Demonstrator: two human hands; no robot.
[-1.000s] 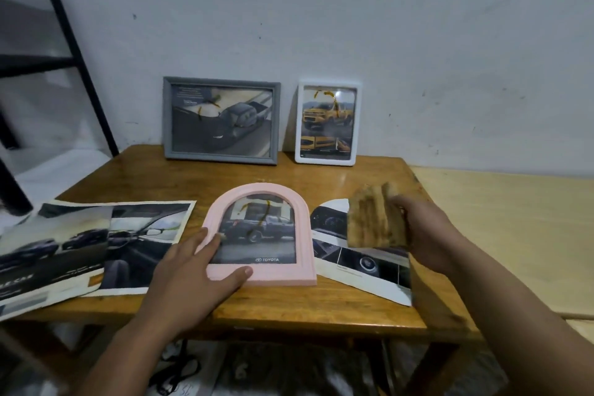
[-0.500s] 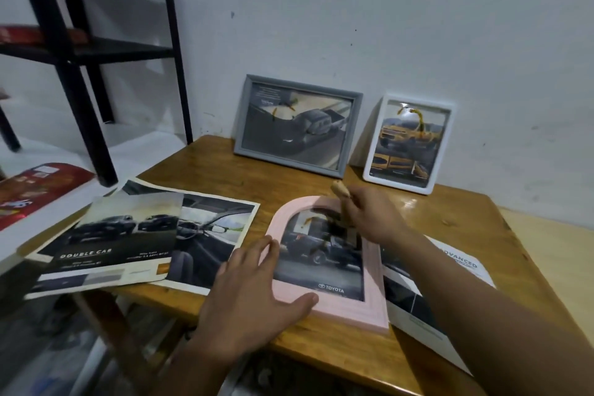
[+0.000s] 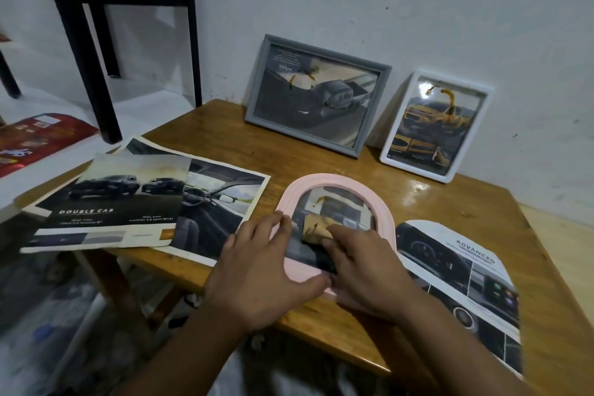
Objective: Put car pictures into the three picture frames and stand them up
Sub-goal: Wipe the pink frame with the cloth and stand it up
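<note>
Three frames on the wooden table [image 3: 427, 202]: two stand against the wall, one lies flat.
Your left hand [image 3: 260, 270] lies spread on the pink arched frame [image 3: 384, 219]; your right hand [image 3: 363, 264] presses a tan cloth [image 3: 313, 228] onto its glass; grey frame [image 3: 316, 95] and white frame [image 3: 435, 122] hold car pictures.

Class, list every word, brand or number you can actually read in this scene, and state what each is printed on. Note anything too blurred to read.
"DOUBLE CAB" – car brochure page at the table's left.
"ADVANCED" – cut brochure page at the right.
Small print under both headings: too blurred.
Text in the grey frame, white frame and pink arched frame: unreadable.
Red printed sheet: too blurred.
</note>
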